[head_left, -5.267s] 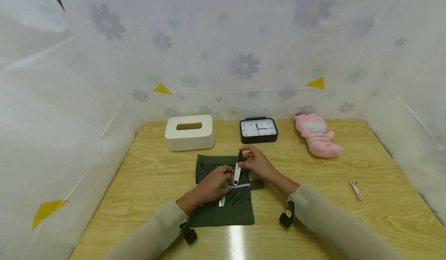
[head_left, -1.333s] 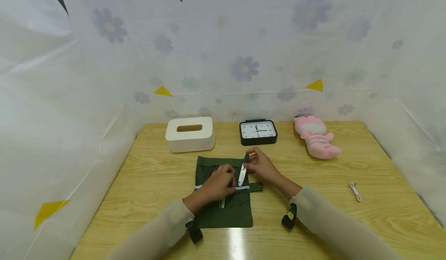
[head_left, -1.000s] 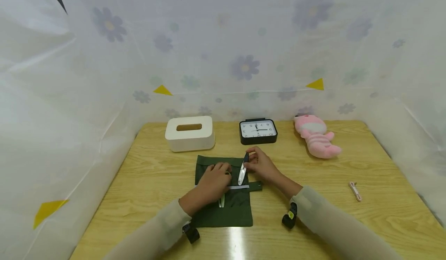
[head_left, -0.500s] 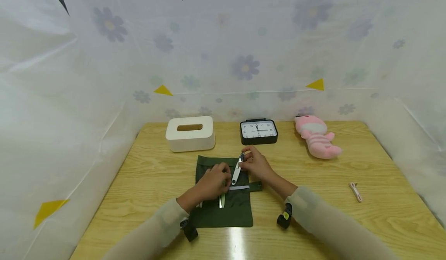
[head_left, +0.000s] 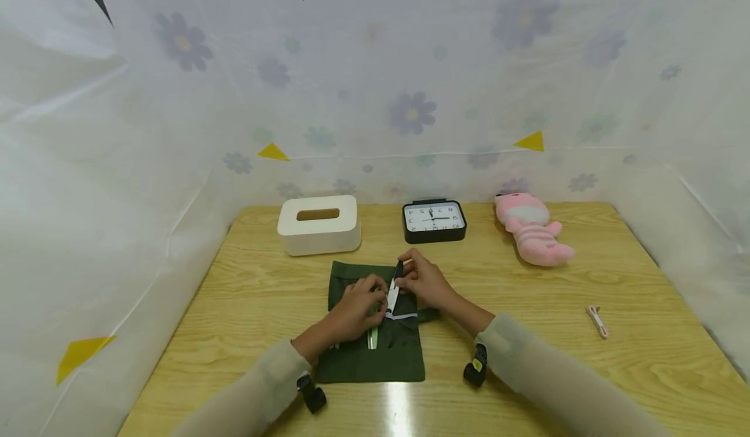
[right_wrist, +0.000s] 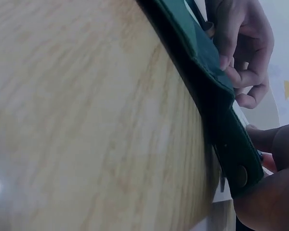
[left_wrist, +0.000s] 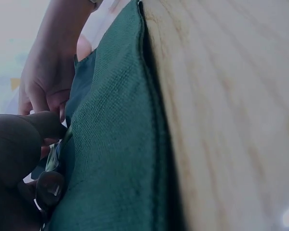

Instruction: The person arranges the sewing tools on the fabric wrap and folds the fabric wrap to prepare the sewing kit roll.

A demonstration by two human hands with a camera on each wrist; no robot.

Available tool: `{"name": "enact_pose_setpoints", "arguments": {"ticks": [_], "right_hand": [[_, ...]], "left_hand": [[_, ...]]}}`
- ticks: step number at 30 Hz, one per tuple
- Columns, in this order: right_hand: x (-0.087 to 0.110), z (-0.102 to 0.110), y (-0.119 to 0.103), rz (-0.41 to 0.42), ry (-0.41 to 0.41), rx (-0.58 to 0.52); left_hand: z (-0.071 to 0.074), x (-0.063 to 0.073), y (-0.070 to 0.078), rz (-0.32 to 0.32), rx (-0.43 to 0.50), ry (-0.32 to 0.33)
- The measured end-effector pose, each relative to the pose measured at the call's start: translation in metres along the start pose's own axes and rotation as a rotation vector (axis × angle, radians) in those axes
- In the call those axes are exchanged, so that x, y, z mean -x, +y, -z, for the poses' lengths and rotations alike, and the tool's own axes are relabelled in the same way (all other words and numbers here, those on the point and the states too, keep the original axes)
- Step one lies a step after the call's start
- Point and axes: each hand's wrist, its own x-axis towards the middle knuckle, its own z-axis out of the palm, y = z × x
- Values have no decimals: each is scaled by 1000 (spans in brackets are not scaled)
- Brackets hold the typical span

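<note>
A dark green cloth tool roll (head_left: 398, 362) lies unrolled on the table, with a white band (head_left: 404, 316) across its middle. My right hand (head_left: 428, 284) pinches a slim black-and-white tool (head_left: 393, 295) by its dark upper end. The tool slants, its white lower end at the band; its exact kind is unclear. My left hand (head_left: 357, 307) rests over the roll with curled fingers, seeming to pinch the band beside the tool's tip. Below that hand a pale green-and-silver strip (head_left: 372, 338) shows in a pocket. In the right wrist view, the roll's snap strap (right_wrist: 238, 159) sticks out near my right hand.
Along the back of the table stand a white tissue box (head_left: 319, 225) and a black alarm clock (head_left: 434, 221), turned upside down. A pink plush toy (head_left: 533, 228) lies at the back right. Nearer on the right is a small bundled cord (head_left: 597, 322).
The tool in my right hand has shifted left along the band, and its lower end now meets it. The band bends there, and my left fingers have come close to the tip.
</note>
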Motion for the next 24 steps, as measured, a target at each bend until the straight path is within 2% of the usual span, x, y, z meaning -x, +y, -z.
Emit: {"name": "enact_pose_setpoints", "arguments": {"ticks": [6, 11, 15, 18, 24], "right_hand": [[-2, 3, -1, -23, -52, 1], [-3, 4, -4, -65, -72, -18], [-3, 3, -10, -145, -50, -90], [-2, 2, -12, -187, -23, -104], [-1, -4, -10, -179, 32, -90]], "left_hand": [[0, 1, -1, 3, 6, -15], [0, 4, -3, -23, -36, -30], [0, 4, -4, -55, -59, -28], [1, 4, -5, -68, -60, -35], [2, 5, -4, -63, -39, -63]]}}
